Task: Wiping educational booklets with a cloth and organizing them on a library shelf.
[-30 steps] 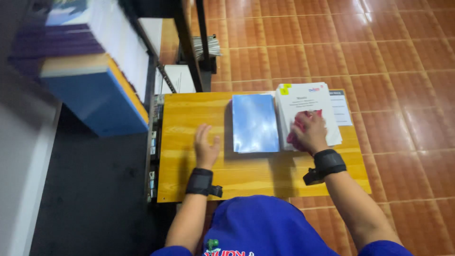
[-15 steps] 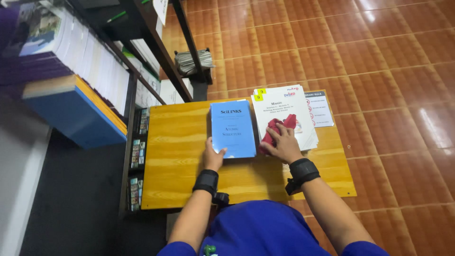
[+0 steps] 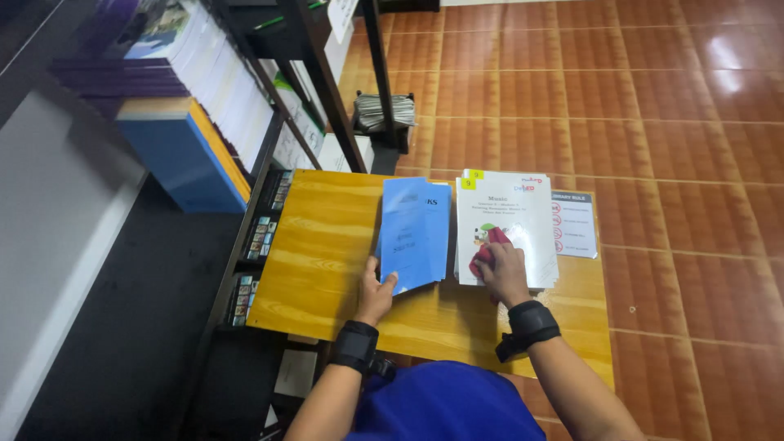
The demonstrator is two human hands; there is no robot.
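On the wooden table (image 3: 327,245), a blue book (image 3: 412,233) is lifted by the left hand (image 3: 376,294); beside it, a red cloth (image 3: 487,249), apparently clenched, is pressed by the right hand (image 3: 502,273) onto white booklets (image 3: 506,220).

Notice sheet (image 3: 574,224): white rectangle with small red and black symbols, flat on the wooden table's far right, beside the white booklets.
Yellow stickers (image 3: 471,179): small squares on the white booklet's top-left corner.
Shelf tag (image 3: 341,15): white paper hanging from the dark rack.

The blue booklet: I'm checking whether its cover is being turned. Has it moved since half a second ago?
Yes. The blue booklet lay closed beside the white booklet stack; now the left hand has its cover lifted, tilted away from that stack.
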